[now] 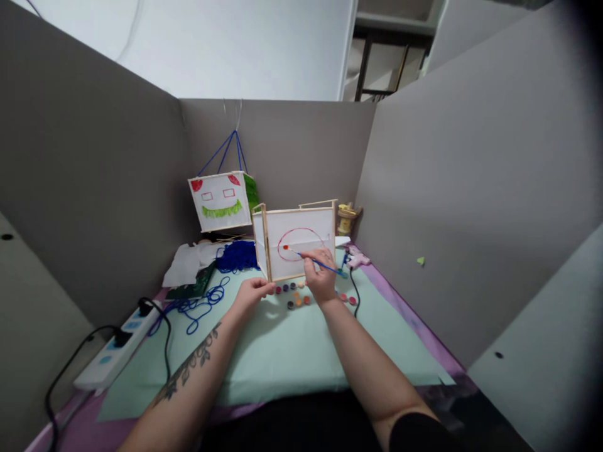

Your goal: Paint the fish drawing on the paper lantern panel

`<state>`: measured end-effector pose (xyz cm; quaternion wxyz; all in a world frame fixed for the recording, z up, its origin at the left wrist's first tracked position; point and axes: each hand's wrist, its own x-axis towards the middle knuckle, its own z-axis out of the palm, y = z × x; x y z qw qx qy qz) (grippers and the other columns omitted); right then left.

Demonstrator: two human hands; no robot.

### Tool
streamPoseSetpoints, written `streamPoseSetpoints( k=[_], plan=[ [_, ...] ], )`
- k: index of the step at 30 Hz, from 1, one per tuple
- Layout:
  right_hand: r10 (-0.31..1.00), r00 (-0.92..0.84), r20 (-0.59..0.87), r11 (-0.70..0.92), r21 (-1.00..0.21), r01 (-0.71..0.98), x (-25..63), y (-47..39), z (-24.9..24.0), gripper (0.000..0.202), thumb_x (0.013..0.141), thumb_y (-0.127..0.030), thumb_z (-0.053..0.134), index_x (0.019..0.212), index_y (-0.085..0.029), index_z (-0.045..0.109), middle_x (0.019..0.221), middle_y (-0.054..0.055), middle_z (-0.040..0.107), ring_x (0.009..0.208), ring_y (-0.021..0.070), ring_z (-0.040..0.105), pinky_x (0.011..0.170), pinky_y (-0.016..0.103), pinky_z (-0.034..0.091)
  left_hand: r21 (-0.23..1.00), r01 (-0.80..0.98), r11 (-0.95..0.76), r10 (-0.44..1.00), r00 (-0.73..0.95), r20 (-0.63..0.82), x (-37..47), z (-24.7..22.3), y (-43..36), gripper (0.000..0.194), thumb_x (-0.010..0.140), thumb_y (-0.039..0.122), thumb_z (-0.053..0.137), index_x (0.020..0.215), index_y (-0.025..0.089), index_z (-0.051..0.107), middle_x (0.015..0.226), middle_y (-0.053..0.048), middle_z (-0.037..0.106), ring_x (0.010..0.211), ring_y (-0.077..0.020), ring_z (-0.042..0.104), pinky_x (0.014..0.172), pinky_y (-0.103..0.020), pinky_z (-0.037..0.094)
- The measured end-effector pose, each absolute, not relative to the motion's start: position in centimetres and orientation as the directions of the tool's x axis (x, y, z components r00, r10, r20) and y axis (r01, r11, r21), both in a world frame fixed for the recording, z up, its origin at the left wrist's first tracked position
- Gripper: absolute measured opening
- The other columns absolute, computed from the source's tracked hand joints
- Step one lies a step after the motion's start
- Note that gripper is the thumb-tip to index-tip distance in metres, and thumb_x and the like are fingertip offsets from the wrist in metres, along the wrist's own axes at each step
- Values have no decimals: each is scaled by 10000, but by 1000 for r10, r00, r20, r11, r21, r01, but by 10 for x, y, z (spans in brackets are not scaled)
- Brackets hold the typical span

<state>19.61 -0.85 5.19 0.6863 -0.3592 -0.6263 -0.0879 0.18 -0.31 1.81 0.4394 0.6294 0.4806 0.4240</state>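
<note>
Grasping blue paintbrush (326,267), right hand (320,276) sits nearer red oval (301,228); brush axis slopes up-left, tip within outline. Left hand (254,292) pinches paper-sided frame (287,271) at lower left corner.

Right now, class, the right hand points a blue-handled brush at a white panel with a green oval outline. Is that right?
Not quite: the head view shows that the oval outline is red, not green. The right hand does point a blue-handled brush at the white panel.
</note>
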Motion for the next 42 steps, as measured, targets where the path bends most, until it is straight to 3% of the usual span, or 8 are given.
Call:
streamPoseSetpoints(
  k=[11,33,42],
  plan=[
    [344,159,925,740,-372,560,196,-10,49,220,754,-106,471,694,-208,656,641,15,636,731,191,550,723,353,469,958,238,-161,975,191,116,1,17,-2,344,628,482,672,593,142,638,496,19,516,452,-76,359,468,-224,233],
    [383,135,914,747,-392,537,199,-11,45,206,742,-129,484,731,-210,673,689,17,661,731,184,571,725,350,476,949,265,-170,975,188,123,-1,15,-1,366,626,509,671,585,149,624,484,24,499,462,-87,373,474,-225,241],
    [459,286,841,733,-541,412,208,-12,45,176,839,-209,467,835,-183,641,772,35,634,760,174,588,726,329,478,959,232,-161,975,187,118,-1,13,0,339,630,480,678,587,148,627,498,20,521,453,-79,363,472,-225,234]
  ],
)
